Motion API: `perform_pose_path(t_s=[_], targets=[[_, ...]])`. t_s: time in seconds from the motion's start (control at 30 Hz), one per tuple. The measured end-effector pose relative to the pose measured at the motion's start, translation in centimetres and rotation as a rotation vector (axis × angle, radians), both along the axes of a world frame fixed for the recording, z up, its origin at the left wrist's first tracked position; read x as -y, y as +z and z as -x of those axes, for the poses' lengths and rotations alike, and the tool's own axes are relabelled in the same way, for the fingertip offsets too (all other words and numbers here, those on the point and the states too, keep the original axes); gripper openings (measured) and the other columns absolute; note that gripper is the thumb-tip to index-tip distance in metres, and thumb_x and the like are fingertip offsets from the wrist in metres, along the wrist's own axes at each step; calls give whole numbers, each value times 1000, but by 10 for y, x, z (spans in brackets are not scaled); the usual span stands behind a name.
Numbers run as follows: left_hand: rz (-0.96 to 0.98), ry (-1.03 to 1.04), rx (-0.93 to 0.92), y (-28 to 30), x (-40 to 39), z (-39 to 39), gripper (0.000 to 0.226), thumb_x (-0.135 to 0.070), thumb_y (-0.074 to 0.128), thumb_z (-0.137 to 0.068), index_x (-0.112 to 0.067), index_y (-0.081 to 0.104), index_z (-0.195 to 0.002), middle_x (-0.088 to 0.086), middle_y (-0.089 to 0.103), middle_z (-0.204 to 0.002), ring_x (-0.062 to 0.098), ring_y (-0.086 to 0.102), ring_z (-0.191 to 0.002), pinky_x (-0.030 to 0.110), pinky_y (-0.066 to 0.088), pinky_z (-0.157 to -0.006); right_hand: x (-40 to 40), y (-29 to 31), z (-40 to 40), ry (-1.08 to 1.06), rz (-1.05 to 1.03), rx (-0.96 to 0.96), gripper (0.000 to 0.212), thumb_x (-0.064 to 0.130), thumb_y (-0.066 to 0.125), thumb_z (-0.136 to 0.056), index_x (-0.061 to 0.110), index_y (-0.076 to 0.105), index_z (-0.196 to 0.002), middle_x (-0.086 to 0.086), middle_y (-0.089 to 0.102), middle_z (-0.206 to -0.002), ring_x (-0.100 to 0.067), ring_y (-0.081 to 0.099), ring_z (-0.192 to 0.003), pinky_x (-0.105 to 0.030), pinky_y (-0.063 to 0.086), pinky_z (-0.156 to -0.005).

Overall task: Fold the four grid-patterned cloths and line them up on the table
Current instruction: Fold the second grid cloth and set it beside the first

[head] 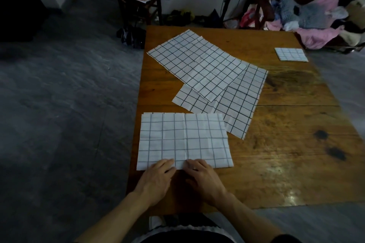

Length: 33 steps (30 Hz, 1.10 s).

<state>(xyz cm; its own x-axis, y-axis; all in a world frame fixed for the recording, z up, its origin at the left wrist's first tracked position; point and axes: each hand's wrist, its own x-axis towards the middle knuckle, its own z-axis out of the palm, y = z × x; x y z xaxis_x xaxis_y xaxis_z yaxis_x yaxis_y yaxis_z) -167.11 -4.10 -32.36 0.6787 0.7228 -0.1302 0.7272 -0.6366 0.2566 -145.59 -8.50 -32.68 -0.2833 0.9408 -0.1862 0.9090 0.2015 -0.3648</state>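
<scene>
1. While your left hand (158,175) and right hand (201,177) sit side by side on the near edge of the near cloth (183,140), their fingers look bent down onto it near the centre crease; whether they pinch it or only press, I cannot tell.
2. You have one folded cloth (291,54) parked at the far right corner of the table (286,144), and two open cloths (199,65) overlapping mid-table.
3. Lift the near edge unevenly and the fold will likely skew, because both hands hold close to the middle and the corners hang free.
4. The near cloth's far right corner lies on the lower open cloth (237,108); a sweep forward may drag it.
5. Its left edge lies along the table's left edge, so it could slip off.
6. Bare wood lies to your right.
</scene>
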Motion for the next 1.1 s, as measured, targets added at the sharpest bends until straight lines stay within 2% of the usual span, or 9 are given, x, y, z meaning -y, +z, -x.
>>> perform_pose_path(t_s=[0.17,0.27,0.43,0.53,0.67,0.73,0.87,1.0,1.1], targets=[[-26,-51,-45,1,-2,13,48,-34,82,-71,-28,69,-116,-3,65,-129,16,62,-117,30,52,-90,13,-16,-18,-26,-42,10,46,35,54,-93,31,48,-138,2,38,-152,-22,35,-139,-44,40,-110],[-48,-36,-59,3,-5,23,49,-32,88,-63,-26,73,-110,-1,68,-123,16,65,-111,30,58,-82,25,-18,-37,-80,-88,5,51,31,62,-91,28,48,-139,1,42,-150,-20,34,-140,-40,40,-111],[-79,17,-36,2,-9,39,42,-26,86,-68,-24,74,-108,1,68,-123,18,65,-111,33,56,-83,44,-20,-66,-244,-98,23,51,25,64,-91,21,50,-140,-1,42,-151,-20,30,-143,-40,40,-111],[-23,66,-15,4,-12,46,39,-24,87,-67,-27,74,-103,-1,68,-120,16,64,-109,33,56,-83,51,-23,-75,-321,-57,52,54,30,58,-96,22,42,-146,0,32,-157,-16,16,-147,-45,33,-117],[43,168,40,9,-23,48,33,-23,75,-83,-24,68,-115,-6,61,-126,13,55,-118,32,44,-98,54,-21,-77,-468,34,49,61,38,48,-100,19,25,-153,2,13,-162,-14,2,-150,-42,20,-122],[48,177,53,11,-30,48,31,-23,68,-87,-24,64,-118,-8,57,-125,11,50,-118,29,41,-100,52,-20,-77,-504,58,71,63,41,45,-101,17,21,-154,0,10,-163,-16,0,-151,-40,15,-123],[75,153,25,15,-39,47,26,-24,65,-88,-29,60,-112,-14,54,-118,7,47,-111,24,39,-94,45,-15,-74,-533,81,117,64,44,44,-100,17,24,-154,-2,15,-163,-20,5,-151,-38,13,-122],[92,128,-42,16,-46,43,19,-26,64,-89,-27,62,-108,-13,55,-114,6,49,-106,22,39,-92,32,-7,-67,-529,22,86,54,36,54,-95,19,40,-144,-4,31,-157,-24,21,-148,-42,26,-118],[93,112,-67,17,-51,42,14,-27,61,-92,-25,64,-105,-11,57,-114,7,50,-104,22,39,-89,23,-3,-54,-413,-6,47,52,31,56,-94,23,40,-143,0,35,-154,-19,25,-145,-41,33,-116]])
